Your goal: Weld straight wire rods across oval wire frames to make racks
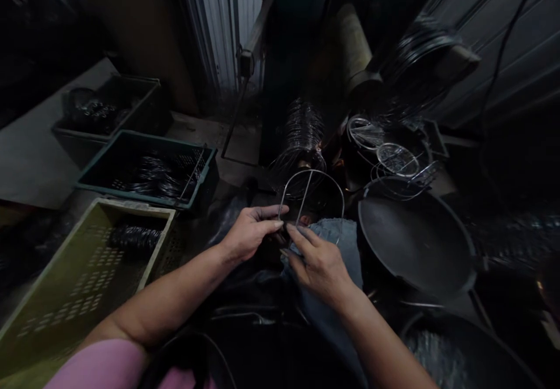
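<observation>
Between both hands — left hand, right hand — sits a pinched wire ring.

The scene is dim, most of it sunk in deep shadow. Weak daylight enters through the corrugated wall at the top, glinting off the wire rings. Wide-angle distortion bends the edges, and the corners fall nearly black and soft.

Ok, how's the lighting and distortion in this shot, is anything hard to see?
Head view: dim overall, corners nearly black; both hands, left hand and right hand, and the wire ring they hold are lit. Edges bow outward like a fisheye, stretching the yellow crate; the dark pan shows little detail.
</observation>
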{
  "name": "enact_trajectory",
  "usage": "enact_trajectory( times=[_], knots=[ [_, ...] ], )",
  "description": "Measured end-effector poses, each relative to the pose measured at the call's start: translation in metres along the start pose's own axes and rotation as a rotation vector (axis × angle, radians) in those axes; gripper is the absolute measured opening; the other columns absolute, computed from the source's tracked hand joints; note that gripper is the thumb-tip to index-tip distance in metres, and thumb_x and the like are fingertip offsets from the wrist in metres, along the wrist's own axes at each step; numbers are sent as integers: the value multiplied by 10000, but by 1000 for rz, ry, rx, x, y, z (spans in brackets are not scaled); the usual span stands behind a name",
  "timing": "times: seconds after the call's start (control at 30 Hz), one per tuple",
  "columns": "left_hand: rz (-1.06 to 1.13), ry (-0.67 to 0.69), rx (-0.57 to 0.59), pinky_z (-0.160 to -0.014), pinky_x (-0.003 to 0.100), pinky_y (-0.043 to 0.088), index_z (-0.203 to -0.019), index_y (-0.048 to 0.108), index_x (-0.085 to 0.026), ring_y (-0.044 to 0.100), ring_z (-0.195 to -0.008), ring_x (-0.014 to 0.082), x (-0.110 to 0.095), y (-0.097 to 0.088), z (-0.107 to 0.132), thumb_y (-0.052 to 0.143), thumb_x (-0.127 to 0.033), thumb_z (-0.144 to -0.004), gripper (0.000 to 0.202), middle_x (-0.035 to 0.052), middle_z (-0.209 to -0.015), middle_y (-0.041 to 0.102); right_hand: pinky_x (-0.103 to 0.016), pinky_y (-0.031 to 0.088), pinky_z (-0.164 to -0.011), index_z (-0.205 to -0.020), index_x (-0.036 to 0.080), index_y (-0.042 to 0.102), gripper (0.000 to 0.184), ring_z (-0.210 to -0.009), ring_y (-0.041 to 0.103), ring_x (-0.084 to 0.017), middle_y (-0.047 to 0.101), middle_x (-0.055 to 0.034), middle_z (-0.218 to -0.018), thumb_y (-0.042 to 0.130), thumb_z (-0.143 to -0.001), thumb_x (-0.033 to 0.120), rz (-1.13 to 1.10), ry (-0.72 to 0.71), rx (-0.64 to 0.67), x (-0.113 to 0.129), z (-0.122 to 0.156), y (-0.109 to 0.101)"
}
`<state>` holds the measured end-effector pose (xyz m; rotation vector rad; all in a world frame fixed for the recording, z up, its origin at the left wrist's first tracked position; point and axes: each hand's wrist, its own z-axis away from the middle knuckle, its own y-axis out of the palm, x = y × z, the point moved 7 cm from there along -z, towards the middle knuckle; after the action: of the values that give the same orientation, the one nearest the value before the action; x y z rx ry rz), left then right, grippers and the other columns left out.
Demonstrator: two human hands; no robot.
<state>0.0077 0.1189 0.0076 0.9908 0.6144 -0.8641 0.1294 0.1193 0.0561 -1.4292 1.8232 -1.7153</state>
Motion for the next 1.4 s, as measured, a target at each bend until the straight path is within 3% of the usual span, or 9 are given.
enact_trajectory(
  times=[0.27,0.5,0.67,0.9,1.4],
  knots=[
    [53,-15,73,-685,255,486,-1008,663,-125,632,-674,136,-3,12,-8,697,-140,-630,380,77,-829,703,-383,515,-747,-1239,74,464,419,-939,570,-266,548,-167,-1117,412,-832,159,0,41,67,-6,-9,-8],
    [67,-19,49,-772,270,471,-974,678,-125,640,-768,156,-8,17,-17,709,-139,-614,362,83,-869,703,-398,519,-745,-1228,64,476,395,-908,582,-274,553,-180,-1102,395,-863,192,-1,62,65,-14,-18,-13],
    [73,-20,57,-743,278,476,-990,671,-118,639,-740,161,-12,21,-24,715,-154,-611,384,85,-842,702,-402,512,-769,-1219,70,485,395,-913,581,-268,556,-175,-1101,399,-855,197,-12,70,71,-19,-25,-18],
    [116,-51,62,-587,247,468,-1023,647,-107,591,-548,114,-19,27,-30,707,-156,-623,407,44,-657,672,-386,498,-799,-1218,107,487,390,-929,574,-253,552,-148,-1109,408,-846,192,-47,103,95,-23,-38,-28],
    [132,-39,66,-566,241,458,-997,657,-107,587,-537,117,-21,30,-30,703,-151,-622,381,50,-633,660,-356,503,-765,-1205,118,492,384,-896,579,-241,562,-128,-1064,445,-828,173,-64,111,116,-19,-43,-37]
  ],
)
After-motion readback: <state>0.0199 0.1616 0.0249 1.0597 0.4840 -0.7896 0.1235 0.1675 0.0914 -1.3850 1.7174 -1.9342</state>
